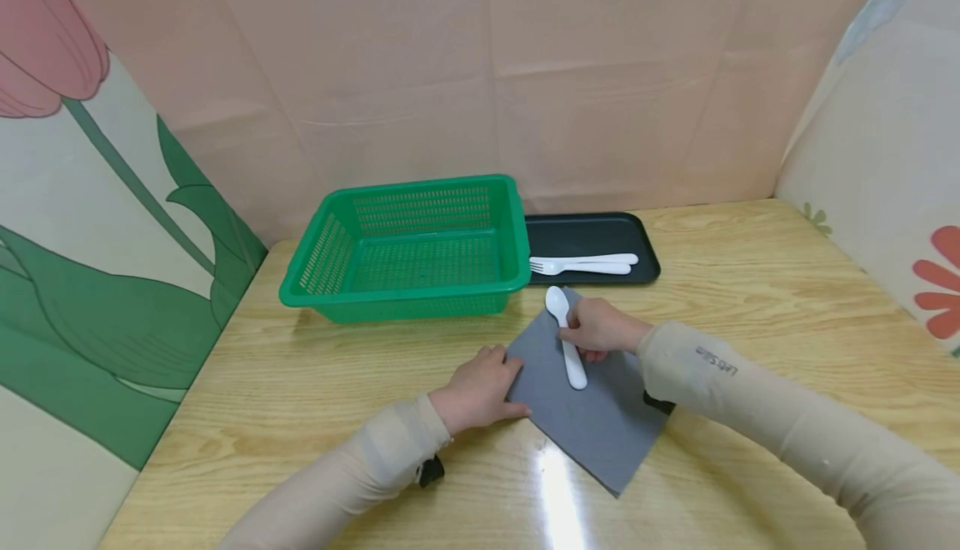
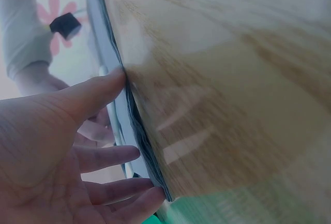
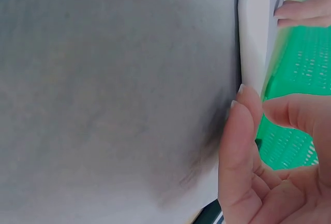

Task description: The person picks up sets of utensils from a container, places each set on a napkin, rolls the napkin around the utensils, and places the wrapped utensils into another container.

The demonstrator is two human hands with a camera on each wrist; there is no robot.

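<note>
"LetsSlim" (approx.) in dk lettering (image 1: 716, 361), upside-down, on R sleeve (image 1: 795, 421).

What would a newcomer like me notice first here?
Probably the bright green basket toward the back of the wooden table, beside a black tray with white cutlery on it. Next, nearer the front, comes the white spoon, pinched by the right hand on or just above the grey cloth, while the left hand touches the cloth's left edge.
</note>
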